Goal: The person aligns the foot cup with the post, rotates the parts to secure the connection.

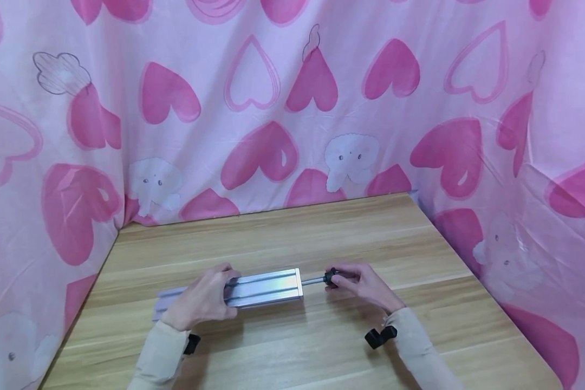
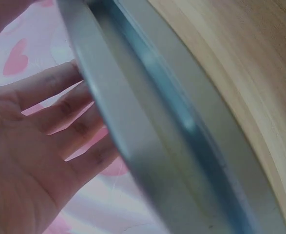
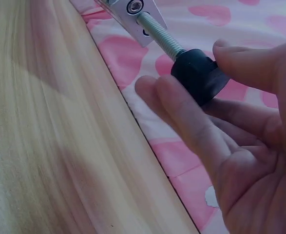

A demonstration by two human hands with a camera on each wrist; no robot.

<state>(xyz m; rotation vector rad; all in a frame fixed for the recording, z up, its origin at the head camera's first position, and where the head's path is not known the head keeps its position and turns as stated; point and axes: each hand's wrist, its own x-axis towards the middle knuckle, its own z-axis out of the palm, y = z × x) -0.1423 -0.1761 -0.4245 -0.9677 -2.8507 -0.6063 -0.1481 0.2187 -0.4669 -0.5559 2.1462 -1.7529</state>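
My left hand [image 1: 203,299] grips a grooved silver aluminum profile [image 1: 268,288] across its width, thumb on the near side and fingers over the far side. In the left wrist view the profile [image 2: 147,107] runs diagonally past the fingers, a deep slot along its face. A threaded rod [image 3: 160,35] sticks out of the end plate [image 3: 133,19] at the profile's right end. On the rod's outer end sits a black knob [image 3: 197,75]. My right hand [image 1: 365,284] pinches this knob between thumb and fingers. The profile is held over the table, with its shadow below.
The wooden table [image 1: 283,346] spreads under both hands. Pink heart-patterned cloth [image 1: 273,124] hangs behind it and along both sides. Black wrist mounts [image 1: 380,337] show at the cuffs, the right one standing out beside the forearm.
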